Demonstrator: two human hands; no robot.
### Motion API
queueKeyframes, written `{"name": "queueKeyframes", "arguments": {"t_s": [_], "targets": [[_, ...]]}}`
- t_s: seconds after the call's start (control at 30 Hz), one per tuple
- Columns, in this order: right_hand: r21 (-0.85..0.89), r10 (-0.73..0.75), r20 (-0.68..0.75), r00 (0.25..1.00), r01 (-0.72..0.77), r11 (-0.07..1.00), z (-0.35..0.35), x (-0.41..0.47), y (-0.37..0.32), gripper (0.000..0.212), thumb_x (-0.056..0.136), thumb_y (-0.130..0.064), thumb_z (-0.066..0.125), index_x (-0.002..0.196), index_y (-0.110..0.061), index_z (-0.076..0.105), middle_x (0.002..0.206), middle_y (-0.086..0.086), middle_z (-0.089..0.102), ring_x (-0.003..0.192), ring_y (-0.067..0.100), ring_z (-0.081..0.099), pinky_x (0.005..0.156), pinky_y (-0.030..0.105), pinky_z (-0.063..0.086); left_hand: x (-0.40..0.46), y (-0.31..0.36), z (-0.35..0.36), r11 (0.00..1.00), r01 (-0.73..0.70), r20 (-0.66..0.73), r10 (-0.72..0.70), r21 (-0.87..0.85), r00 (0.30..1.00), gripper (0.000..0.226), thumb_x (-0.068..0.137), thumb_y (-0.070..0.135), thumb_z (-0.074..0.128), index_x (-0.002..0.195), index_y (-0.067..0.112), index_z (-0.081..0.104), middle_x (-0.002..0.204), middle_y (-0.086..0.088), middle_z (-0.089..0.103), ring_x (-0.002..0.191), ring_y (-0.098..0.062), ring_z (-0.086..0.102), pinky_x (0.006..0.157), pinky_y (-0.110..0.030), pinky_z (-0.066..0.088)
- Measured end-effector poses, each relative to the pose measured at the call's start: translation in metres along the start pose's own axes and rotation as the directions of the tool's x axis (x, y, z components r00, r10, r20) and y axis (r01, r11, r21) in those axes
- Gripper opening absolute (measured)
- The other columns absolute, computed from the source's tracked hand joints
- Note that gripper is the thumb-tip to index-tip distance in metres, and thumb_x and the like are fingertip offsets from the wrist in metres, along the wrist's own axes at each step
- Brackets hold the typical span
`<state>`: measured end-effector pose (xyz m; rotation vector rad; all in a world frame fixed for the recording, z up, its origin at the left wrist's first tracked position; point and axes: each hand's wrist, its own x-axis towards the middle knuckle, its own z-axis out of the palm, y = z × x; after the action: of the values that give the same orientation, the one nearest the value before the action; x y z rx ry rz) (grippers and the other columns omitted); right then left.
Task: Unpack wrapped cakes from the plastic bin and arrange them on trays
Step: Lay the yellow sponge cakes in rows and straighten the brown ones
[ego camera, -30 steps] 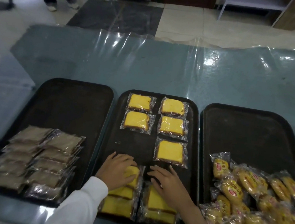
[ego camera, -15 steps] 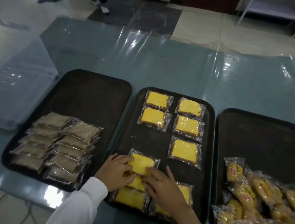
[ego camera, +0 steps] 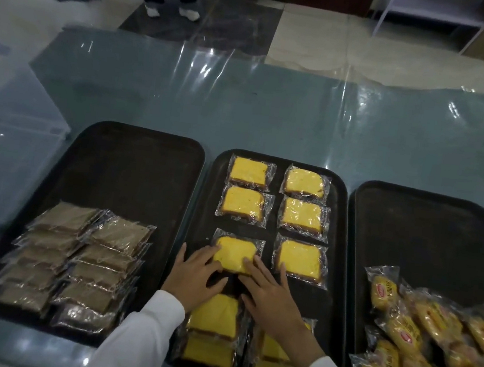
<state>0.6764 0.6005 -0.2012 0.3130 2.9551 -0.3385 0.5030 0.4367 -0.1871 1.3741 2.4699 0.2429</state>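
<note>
**Here, two hands set a yellow cake on the middle tray**

Both hands lie on one wrapped yellow cake (ego camera: pixel 235 255) in the middle tray (ego camera: pixel 262 301). The left hand (ego camera: pixel 196 275) and right hand (ego camera: pixel 270 297) have fingers spread flat, touching its near corners. Five more cakes sit beyond in two columns; stacks lie nearer the person.

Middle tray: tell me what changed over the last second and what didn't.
Both hands, left hand and right hand, took a yellow cake off the near stacks and slid it away from the person into the left column's third place, beside the cake on the right. Their fingers now rest on its near edge. The five cakes laid out earlier, the brown cakes and the rolls stayed put.
</note>
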Motion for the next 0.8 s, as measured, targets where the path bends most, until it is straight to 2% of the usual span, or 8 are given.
{"name": "queueKeyframes", "arguments": {"t_s": [0.2,0.33,0.5,0.57,0.67,0.8], "targets": [[0.035,0.033,0.037,0.999,-0.035,0.999,-0.004,0.012,0.009,0.041,0.105,-0.04,0.047,0.145,-0.031,0.053,0.171,-0.007,0.02,0.16,0.019,0.005,0.12,0.071,0.017,0.017,-0.001,-0.003,1.0,0.023,0.031,-0.023,0.006,0.999,0.057,0.092,0.067,0.023,0.11,0.034,0.066,0.163,0.009,0.034,0.151,-0.017,0.031,0.124,-0.063,0.009],[0.063,0.014,0.027,1.0,-0.016,0.998,-0.008,0.015,0.009,0.039,0.103,-0.039,0.051,0.141,-0.029,0.057,0.17,-0.004,0.026,0.159,0.019,0.012,0.119,0.071,0.023,0.021,0.0,-0.001,0.998,0.011,-0.029,-0.009,0.067,1.0,0.051,0.094,0.063,0.029,0.101,0.033,0.07,0.157,0.006,0.044,0.15,-0.018,0.034,0.122,-0.067,0.01],[0.225,0.013,0.051,0.999,-0.024,0.974,-0.028,-0.001,0.012,0.041,0.108,-0.037,0.044,0.146,-0.027,0.053,0.172,-0.006,0.018,0.16,0.012,0.0,0.128,0.055,0.007,0.018,0.011,-0.002,0.998,-0.014,-0.084,0.018,0.055,0.996,0.046,0.096,0.058,0.033,0.101,0.032,0.071,0.152,0.004,0.05,0.149,-0.018,0.035,0.123,-0.064,0.013],[0.281,0.036,0.012,0.999,-0.038,0.959,-0.034,-0.014,0.015,0.043,0.105,-0.039,0.039,0.143,-0.028,0.056,0.17,-0.007,0.025,0.159,0.011,0.007,0.129,0.05,0.007,0.015,0.02,-0.002,0.999,-0.044,-0.081,0.047,0.03,0.996,0.048,0.097,0.057,0.031,0.105,0.032,0.071,0.15,0.006,0.05,0.148,-0.016,0.035,0.125,-0.059,0.011],[0.296,0.082,-0.014,0.997,-0.074,0.952,-0.036,-0.044,0.023,0.039,0.105,-0.038,0.042,0.138,-0.031,0.06,0.164,-0.008,0.036,0.157,0.01,0.02,0.129,0.05,0.017,0.006,0.043,-0.005,0.994,-0.104,-0.046,0.103,-0.023,0.994,0.05,0.096,0.056,0.028,0.112,0.033,0.07,0.147,0.011,0.052,0.143,-0.013,0.04,0.126,-0.053,0.012],[0.322,0.15,-0.022,0.988,-0.135,0.937,-0.031,-0.084,0.029,0.033,0.105,-0.033,0.052,0.136,-0.031,0.063,0.157,-0.012,0.046,0.151,0.007,0.033,0.128,0.046,0.022,-0.009,0.072,-0.003,0.978,-0.187,0.036,0.191,-0.095,0.981,0.038,0.101,0.048,0.043,0.127,0.034,0.066,0.145,0.014,0.054,0.136,-0.008,0.047,0.124,-0.05,0.02]]}}
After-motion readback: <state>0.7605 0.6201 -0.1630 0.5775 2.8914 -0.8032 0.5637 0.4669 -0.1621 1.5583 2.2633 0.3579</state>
